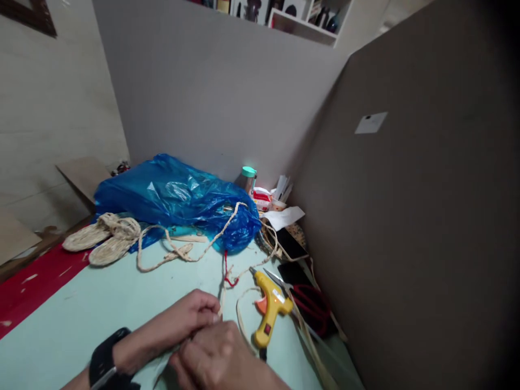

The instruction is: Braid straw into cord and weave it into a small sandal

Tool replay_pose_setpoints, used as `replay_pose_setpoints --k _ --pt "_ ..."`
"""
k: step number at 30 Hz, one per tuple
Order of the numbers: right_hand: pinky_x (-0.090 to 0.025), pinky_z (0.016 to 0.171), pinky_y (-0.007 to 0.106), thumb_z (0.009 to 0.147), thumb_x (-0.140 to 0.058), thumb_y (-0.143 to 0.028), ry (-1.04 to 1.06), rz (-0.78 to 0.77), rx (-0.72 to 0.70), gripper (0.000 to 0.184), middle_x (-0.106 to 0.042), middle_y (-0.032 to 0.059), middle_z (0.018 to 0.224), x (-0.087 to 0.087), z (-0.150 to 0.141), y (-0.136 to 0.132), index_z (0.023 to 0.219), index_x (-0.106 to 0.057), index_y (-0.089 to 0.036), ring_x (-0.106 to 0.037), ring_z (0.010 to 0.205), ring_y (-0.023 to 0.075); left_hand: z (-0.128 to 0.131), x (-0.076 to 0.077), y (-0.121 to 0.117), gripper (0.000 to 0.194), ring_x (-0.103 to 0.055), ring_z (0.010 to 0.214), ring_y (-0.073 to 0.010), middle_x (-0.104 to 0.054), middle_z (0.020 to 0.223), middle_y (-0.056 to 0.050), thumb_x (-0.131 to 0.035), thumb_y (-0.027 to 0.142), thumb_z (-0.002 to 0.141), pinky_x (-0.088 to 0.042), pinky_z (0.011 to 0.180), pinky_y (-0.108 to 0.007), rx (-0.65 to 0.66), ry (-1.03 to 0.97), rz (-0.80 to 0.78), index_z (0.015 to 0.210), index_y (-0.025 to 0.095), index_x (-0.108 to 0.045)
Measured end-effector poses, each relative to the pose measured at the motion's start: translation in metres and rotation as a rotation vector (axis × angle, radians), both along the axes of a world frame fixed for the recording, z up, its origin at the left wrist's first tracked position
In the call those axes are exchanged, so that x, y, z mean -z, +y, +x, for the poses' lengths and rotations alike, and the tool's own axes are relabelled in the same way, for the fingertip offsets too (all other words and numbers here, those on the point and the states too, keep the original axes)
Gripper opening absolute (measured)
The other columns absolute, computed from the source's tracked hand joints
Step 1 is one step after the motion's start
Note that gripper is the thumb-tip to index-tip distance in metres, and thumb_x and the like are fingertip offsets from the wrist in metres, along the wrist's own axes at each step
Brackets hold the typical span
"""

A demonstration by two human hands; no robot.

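Observation:
My left hand (199, 311), with a black watch on its wrist, pinches a pale straw cord (221, 300). The cord runs away from my fingers to a red string (231, 281) near the blue bag. My right hand (221, 355) is closed right against the left one, in front of it. A pale strand (161, 369) comes out below its fingers, partly hidden. To the right of my hands lies a yellow glue gun (270, 306). Beside it are scissors with red handles (311, 303). A longer twisted straw rope (173, 252) curves across the table further off.
A blue plastic bag (174, 189) spreads along the back of the table. Two woven straw slippers (108, 244) lie at the left. A phone (290, 244), white paper (284, 218) and a bottle with a green lid (247, 179) are near the grey partition (390, 216). Loose straw strands lie at right.

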State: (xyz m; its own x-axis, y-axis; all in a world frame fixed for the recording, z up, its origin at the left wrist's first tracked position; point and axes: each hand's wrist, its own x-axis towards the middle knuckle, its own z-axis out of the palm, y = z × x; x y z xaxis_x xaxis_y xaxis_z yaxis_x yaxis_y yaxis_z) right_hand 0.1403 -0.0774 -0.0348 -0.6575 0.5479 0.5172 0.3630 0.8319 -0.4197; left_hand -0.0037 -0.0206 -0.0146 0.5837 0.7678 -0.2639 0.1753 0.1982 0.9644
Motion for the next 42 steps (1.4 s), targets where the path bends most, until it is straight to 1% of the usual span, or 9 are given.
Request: replay_pose_setpoints --k 2,4,8,13,20,26,29,33,42 --pt "-0.043 0.059 0.028 0.096 -0.049 -0.026 0.048 -0.012 0.172 0.026 -0.062 0.0026 0.066 -0.005 0.007 -0.007 0.075 -0.061 -0.018 -0.056 0.060 0.0141 -0.002 -0.001 -0.011 0.026 -0.025 0.047 -0.0080 -0.034 0.049 0.010 -0.062 0.034 0.076 -0.017 0.046 -0.024 -0.058 -0.008 -0.043 0.062 0.019 -0.047" --pt "-0.039 0.059 0.030 0.099 -0.040 -0.023 0.115 -0.080 0.392 0.032 -0.060 0.0045 0.064 -0.011 0.014 -0.015 0.074 -0.059 -0.018 -0.054 0.059 0.0155 -0.005 0.001 -0.021 0.028 -0.014 0.042 -0.0067 -0.029 0.045 0.012 -0.061 0.040 0.080 -0.009 0.043 -0.024 -0.097 -0.025 -0.080 0.065 0.019 -0.049" --pt "-0.042 0.075 0.032 0.100 -0.039 -0.023 0.196 -0.296 0.685 0.022 -0.067 0.0114 0.091 -0.021 0.017 -0.019 0.096 -0.060 -0.015 -0.061 0.084 0.0209 -0.007 0.001 -0.033 0.032 -0.011 0.043 -0.0043 -0.038 0.052 0.009 -0.063 0.044 0.080 -0.005 0.042 -0.024 -0.151 -0.083 -0.096 0.070 0.016 -0.054" --pt "-0.041 0.069 0.026 0.101 -0.043 -0.034 0.143 -0.525 0.587 0.024 -0.067 0.0027 0.080 -0.025 -0.002 -0.004 0.111 -0.058 -0.019 -0.062 0.076 0.0173 -0.006 0.002 -0.038 0.025 -0.011 0.044 -0.0054 -0.024 0.052 0.014 -0.060 0.041 0.080 -0.007 0.044 -0.022 -0.199 -0.122 -0.051 0.079 0.017 -0.053" --pt "-0.037 0.066 0.028 0.104 -0.034 -0.032 0.098 -0.575 0.581 0.034 -0.054 -0.0011 0.069 -0.016 -0.016 0.004 0.083 -0.057 -0.019 -0.052 0.068 0.0155 -0.009 0.005 -0.042 0.026 -0.016 0.043 -0.0070 -0.025 0.053 0.013 -0.055 0.045 0.083 -0.011 0.043 -0.021 -0.222 -0.055 0.050 0.084 0.020 -0.049" --pt "-0.044 0.070 0.030 0.103 -0.044 -0.037 0.163 -0.620 0.570 0.040 -0.052 -0.0047 0.062 -0.018 -0.009 0.004 0.070 -0.055 -0.017 -0.053 0.063 0.0129 -0.014 -0.005 -0.046 0.021 -0.035 0.046 -0.0104 -0.049 0.055 0.009 -0.051 0.041 0.087 -0.027 0.047 -0.021 -0.225 0.086 0.216 0.093 0.021 -0.049" --pt "-0.043 0.067 0.029 0.100 -0.049 -0.036 0.216 -0.651 0.568 0.039 -0.051 -0.0055 0.058 -0.018 -0.008 0.003 0.067 -0.055 -0.017 -0.052 0.059 0.0124 -0.021 -0.012 -0.047 0.019 -0.053 0.062 -0.0160 -0.063 0.064 0.002 -0.050 0.037 0.089 -0.039 0.062 -0.026 -0.229 0.218 0.338 0.081 0.020 -0.055" --pt "-0.040 0.066 0.027 0.099 -0.048 -0.031 0.315 -0.719 0.532 0.040 -0.058 -0.0031 0.055 -0.017 -0.008 0.002 0.063 -0.058 -0.018 -0.053 0.057 0.0125 -0.025 -0.022 -0.057 0.028 -0.057 0.063 -0.0196 -0.065 0.065 -0.001 -0.045 0.035 0.091 -0.039 0.064 -0.030 -0.242 0.426 0.492 0.071 0.020 -0.059" --pt "-0.030 0.049 0.022 0.093 -0.049 -0.039 0.601 -0.986 0.407 0.035 -0.060 -0.0001 0.060 -0.012 -0.006 0.001 0.091 -0.072 -0.013 -0.034 0.047 0.0088 -0.001 -0.012 -0.096 0.033 -0.072 0.084 -0.0328 -0.074 0.090 -0.017 -0.030 0.020 0.092 -0.046 0.070 -0.039 -0.126 0.677 0.864 0.079 0.021 -0.059"
